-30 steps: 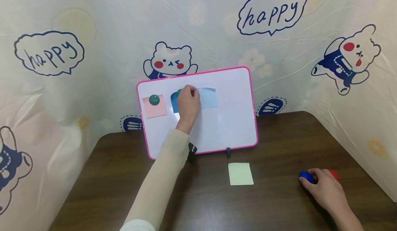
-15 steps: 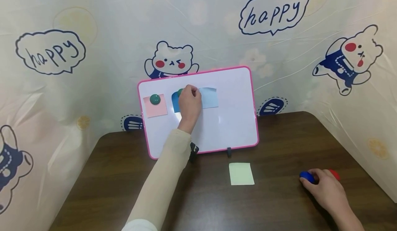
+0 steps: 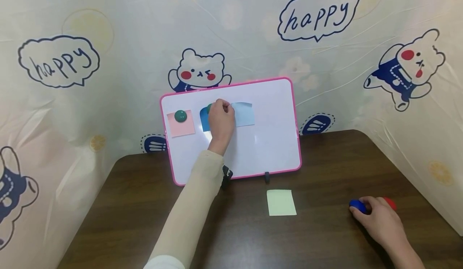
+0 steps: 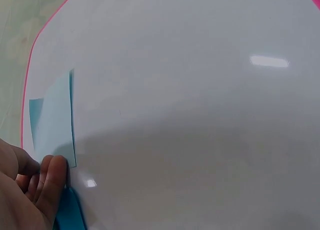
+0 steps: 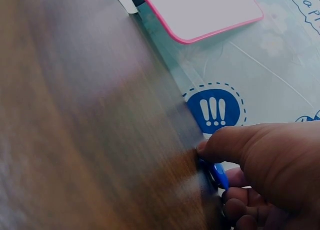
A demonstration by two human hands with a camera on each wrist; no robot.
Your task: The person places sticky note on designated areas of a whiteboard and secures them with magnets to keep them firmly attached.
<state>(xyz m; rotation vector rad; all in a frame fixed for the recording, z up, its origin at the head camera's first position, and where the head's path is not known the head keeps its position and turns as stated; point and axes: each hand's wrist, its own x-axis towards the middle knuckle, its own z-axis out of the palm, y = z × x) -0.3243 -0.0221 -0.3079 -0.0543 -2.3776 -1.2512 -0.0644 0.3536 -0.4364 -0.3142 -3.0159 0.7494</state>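
On a pink-framed whiteboard (image 3: 269,148), my left hand (image 3: 222,124) pinches the left end of a light blue sticky note (image 3: 244,114). The left wrist view shows this note (image 4: 56,120) against the board, its held end hidden by the fingers. A darker blue note (image 3: 204,120) with a green magnet (image 3: 209,107) is partly covered by the same hand. Further left, a round green magnet (image 3: 180,116) sits on a pink note (image 3: 181,130). At the table's right, my right hand (image 3: 383,221) grips a round blue magnet (image 3: 357,205); a red magnet (image 3: 390,203) shows behind its fingers.
A pale green sticky note (image 3: 281,202) lies on the brown table (image 3: 318,237) in front of the board. Black stand feet (image 3: 267,177) support the board's lower edge. A printed curtain (image 3: 253,28) hangs behind and at both sides.
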